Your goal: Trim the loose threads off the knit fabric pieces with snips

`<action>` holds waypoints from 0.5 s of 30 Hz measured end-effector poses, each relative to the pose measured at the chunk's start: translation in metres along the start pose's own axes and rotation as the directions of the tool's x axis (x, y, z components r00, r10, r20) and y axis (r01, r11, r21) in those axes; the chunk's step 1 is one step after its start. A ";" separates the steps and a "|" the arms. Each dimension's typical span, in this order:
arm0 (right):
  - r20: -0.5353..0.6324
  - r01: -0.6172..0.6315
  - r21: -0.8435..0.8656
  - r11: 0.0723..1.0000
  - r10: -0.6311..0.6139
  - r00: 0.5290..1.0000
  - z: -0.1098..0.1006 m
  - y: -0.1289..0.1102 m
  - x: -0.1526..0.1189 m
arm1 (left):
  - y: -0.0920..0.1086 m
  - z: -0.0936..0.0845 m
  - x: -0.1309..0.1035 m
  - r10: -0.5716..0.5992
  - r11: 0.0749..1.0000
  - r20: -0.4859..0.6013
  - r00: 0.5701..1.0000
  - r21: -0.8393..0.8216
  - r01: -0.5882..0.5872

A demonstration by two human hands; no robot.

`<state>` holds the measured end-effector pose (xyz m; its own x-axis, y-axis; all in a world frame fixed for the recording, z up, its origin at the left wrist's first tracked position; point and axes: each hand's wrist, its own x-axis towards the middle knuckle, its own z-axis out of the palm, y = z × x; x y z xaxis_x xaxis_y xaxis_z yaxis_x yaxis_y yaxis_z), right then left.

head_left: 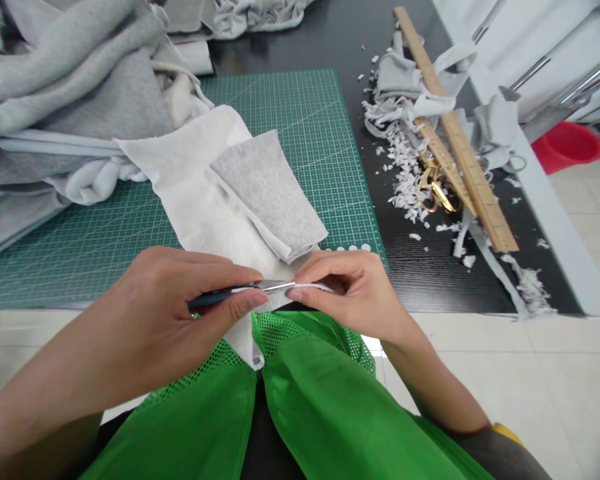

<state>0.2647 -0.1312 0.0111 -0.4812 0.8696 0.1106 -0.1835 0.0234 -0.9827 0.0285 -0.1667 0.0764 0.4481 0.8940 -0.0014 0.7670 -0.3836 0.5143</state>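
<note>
Between thumb and fingers, my left hand (180, 313) pinches a small dark-handled cutting tool (211, 298) whose thin metal blade points right. Its tip meets the edge of the pale fabric at my right fingertips. My right hand (350, 287) is closed on that fabric edge. The whitish fabric (195, 180) spreads from the mat down over the table's front edge, with a corner hanging below my hands. On top of it lies a folded grey fabric piece (273, 190).
A green cutting mat (325, 127) lies under the fabric. Grey cloth (100, 100) is heaped at the left. At the right are two wooden rulers (460, 147), gold-handled scissors (433, 187) and white scraps (405, 167). A red basin (567, 147) stands beyond the table.
</note>
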 end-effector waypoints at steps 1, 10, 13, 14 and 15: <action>-0.001 -0.001 0.000 1.000 0.001 1.000 0.000 0.000 0.000 | -0.001 0.000 0.000 0.003 1.000 0.000 1.000 -0.001 -0.003; -0.003 0.020 -0.008 1.000 -0.020 1.000 0.000 0.000 0.000 | -0.009 -0.003 -0.005 0.018 0.999 -0.039 0.999 0.044 -0.016; 0.000 0.010 -0.019 1.000 -0.010 1.000 0.000 0.000 -0.001 | -0.003 -0.003 -0.004 0.022 0.998 -0.029 0.999 0.052 -0.021; -0.001 0.005 -0.022 1.000 -0.005 1.000 0.000 0.000 -0.001 | -0.001 -0.002 -0.004 0.013 0.999 -0.016 1.000 0.049 -0.013; -0.001 0.001 -0.023 1.000 -0.001 1.000 0.000 0.000 -0.001 | 0.001 -0.002 -0.003 0.002 0.999 -0.003 1.000 0.045 -0.002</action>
<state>0.2654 -0.1317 0.0112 -0.4803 0.8700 0.1112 -0.1639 0.0355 -0.9858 0.0272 -0.1693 0.0785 0.4481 0.8940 0.0022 0.7861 -0.3952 0.4752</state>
